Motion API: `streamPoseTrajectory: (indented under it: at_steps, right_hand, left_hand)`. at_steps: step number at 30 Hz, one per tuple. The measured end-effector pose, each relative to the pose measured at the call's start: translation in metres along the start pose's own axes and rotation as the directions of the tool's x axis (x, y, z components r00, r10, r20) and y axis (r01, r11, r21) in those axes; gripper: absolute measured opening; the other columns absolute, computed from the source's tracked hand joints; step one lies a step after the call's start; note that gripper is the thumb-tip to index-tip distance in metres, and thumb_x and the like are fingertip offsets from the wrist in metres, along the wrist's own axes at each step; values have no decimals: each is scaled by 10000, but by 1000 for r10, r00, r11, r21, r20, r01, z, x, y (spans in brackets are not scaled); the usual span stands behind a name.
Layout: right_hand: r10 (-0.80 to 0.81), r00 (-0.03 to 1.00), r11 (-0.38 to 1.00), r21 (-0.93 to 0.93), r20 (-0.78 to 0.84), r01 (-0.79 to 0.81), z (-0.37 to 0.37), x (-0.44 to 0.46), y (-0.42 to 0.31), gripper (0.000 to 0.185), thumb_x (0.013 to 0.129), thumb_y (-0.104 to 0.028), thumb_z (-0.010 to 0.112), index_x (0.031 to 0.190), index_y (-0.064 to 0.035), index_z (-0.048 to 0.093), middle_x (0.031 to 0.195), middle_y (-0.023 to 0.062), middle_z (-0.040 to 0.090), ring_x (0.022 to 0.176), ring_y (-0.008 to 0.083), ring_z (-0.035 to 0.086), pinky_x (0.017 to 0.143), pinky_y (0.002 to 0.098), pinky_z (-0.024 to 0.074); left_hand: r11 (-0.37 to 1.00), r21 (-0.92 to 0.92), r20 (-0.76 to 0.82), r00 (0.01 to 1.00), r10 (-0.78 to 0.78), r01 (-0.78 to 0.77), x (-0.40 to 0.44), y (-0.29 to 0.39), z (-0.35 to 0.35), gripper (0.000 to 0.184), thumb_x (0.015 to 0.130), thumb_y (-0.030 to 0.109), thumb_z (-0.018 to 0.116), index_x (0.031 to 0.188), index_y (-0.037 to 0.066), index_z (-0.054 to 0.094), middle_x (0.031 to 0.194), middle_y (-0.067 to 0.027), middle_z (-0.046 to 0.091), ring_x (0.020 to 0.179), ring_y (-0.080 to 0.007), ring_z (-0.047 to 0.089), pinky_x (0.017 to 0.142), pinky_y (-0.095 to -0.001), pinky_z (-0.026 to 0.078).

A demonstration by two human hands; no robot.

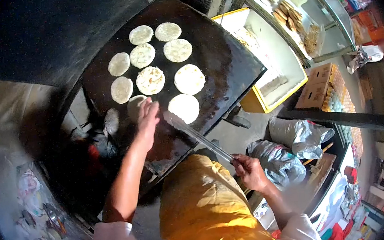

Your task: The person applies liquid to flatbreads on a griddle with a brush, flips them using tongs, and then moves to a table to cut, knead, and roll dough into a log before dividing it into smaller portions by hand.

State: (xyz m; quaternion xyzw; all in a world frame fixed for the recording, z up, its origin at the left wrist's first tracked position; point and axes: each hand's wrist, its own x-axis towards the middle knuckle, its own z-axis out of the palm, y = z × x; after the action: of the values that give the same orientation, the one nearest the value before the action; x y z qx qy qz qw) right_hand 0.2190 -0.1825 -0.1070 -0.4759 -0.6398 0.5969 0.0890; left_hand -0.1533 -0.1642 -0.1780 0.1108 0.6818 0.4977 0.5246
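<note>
Yellow cloth (201, 208) covers the person's front at bottom centre. Larger still, a dark griddle (222, 77) fills the upper middle. To its right stands a yellow-rimmed box (256, 99); grey plastic bags (291, 133) lie below that, right of centre. The left hand (146, 120) reaches over the griddle's lower part, its fingers extended and slightly spread, partly hiding one pale flatbread (135, 105); contact is unclear. The right hand (250, 172) has its fingers closed around a long metal tool (203, 141), whose far end meets the lower-left edge of the lowest right-hand flatbread (184, 108). Eight other round flatbreads (150, 80) lie farther up.
</note>
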Motion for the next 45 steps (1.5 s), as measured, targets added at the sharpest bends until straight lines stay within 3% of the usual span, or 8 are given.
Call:
streamPoseTrajectory:
  at_steps: [7,15,19,25,31,39,44,45]
  right_hand:
    - [-17,1000,952,-306,-19,10,33,44,-38,240,930,17,563,1143,70,660,920,334,648,798,418,690,721,414,535]
    - [87,988,992,80,131,-98,58,75,-18,283,957,5,546,1222,50,635,782,154,627,724,191,593,695,368,507]
    - [-78,995,997,22,66,77,48,66,-26,262,963,1,545,1200,30,653,771,155,608,686,173,569,657,353,496]
    - [141,989,985,-103,52,-135,-12,-11,3,335,889,8,588,1218,18,647,894,251,681,779,334,691,756,400,542]
    - [72,993,954,-284,-92,-96,-20,-24,11,352,827,24,585,1174,24,640,944,247,675,837,449,648,762,412,538]
    - [126,979,965,-211,-158,-158,-21,-28,19,416,795,79,528,1191,36,644,1005,238,698,859,299,696,806,358,541]
    - [75,993,991,-104,-90,-85,-3,-10,0,372,854,62,530,1208,45,642,1024,230,708,887,294,704,850,357,538]
    - [-27,994,999,-40,-107,23,10,6,-12,261,978,23,513,1209,49,633,758,9,528,682,87,481,617,265,444]
  left_hand:
    - [995,7,-220,970,103,-104,21,1,-80,536,1018,320,598,1481,116,421,1417,-71,527,1293,-180,481,1051,-365,382]
    - [993,121,-165,986,32,-12,4,41,-46,739,999,469,585,1548,49,322,1598,-122,374,1433,-233,385,1182,-356,279]
    - [955,-295,-16,999,-35,28,17,24,-61,762,979,534,594,1578,150,322,1542,-74,448,1381,-234,441,1166,-398,303]
    - [671,599,-1,837,547,-437,24,-23,-68,533,990,177,637,1481,89,451,1345,-85,572,1233,-222,543,1064,-377,423]
    - [390,770,171,752,636,-505,32,11,-11,685,905,150,667,1520,94,373,1299,-217,585,1170,-393,556,1013,-500,420]
    - [554,585,376,803,463,-593,70,8,4,762,916,138,651,1585,152,288,1457,-238,525,1337,-407,510,1121,-458,391]
    - [691,460,-11,774,633,-558,106,-5,-110,361,980,117,620,1331,36,600,1210,-101,691,1104,-201,640,996,-335,489]
    - [809,403,-202,820,535,-428,102,2,-128,302,1001,133,601,1275,7,623,1138,-91,705,1021,-174,646,927,-320,515]
